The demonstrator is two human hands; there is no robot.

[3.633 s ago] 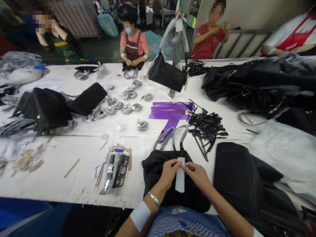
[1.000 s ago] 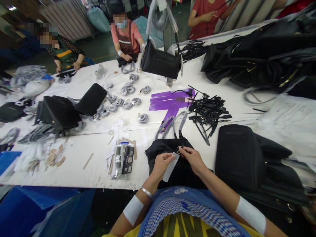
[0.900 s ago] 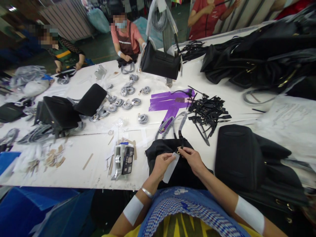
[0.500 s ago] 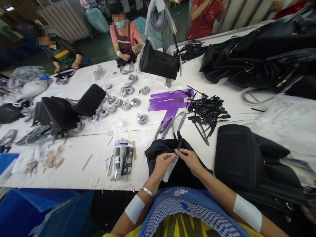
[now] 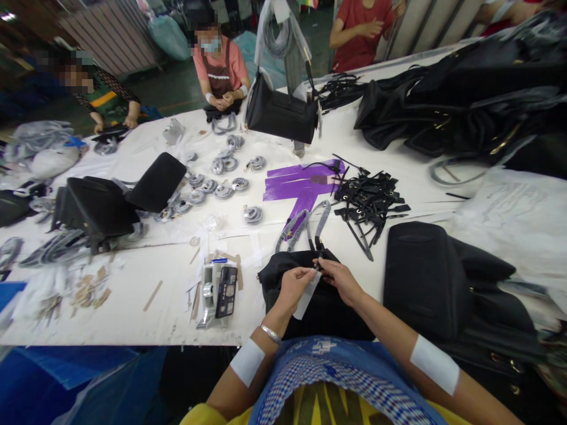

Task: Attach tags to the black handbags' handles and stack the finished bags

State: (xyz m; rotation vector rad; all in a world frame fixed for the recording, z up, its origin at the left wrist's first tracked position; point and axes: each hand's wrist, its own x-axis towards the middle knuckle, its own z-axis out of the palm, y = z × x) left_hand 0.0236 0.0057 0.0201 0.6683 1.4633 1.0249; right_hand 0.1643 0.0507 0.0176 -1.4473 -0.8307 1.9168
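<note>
Directly in front of me a black handbag [image 5: 283,265] lies at the table's near edge, its wrapped grey handles [image 5: 319,218] pointing away from me. Above it, my left hand [image 5: 296,288] pinches a strip of thin white paper [image 5: 306,297] that hangs down over the bag. My right hand [image 5: 339,277] is closed on a dark strap end near the base of the handle, just right of the left fingertips. What exactly sits between the right fingertips is too small to make out.
A tape dispenser [image 5: 207,289] and a black phone-like box [image 5: 227,292] stand left of the bag. Black straps [image 5: 372,203] lie heaped beyond, beside purple tape [image 5: 296,188]. More black bags [image 5: 425,277] are at right; coiled grey straps [image 5: 253,213] lie further left. Co-workers stand across the table.
My left hand has drawn slightly down and away from the right, the white paper with it. The right fingers have risen a little along the strap. The view has shifted slightly.
</note>
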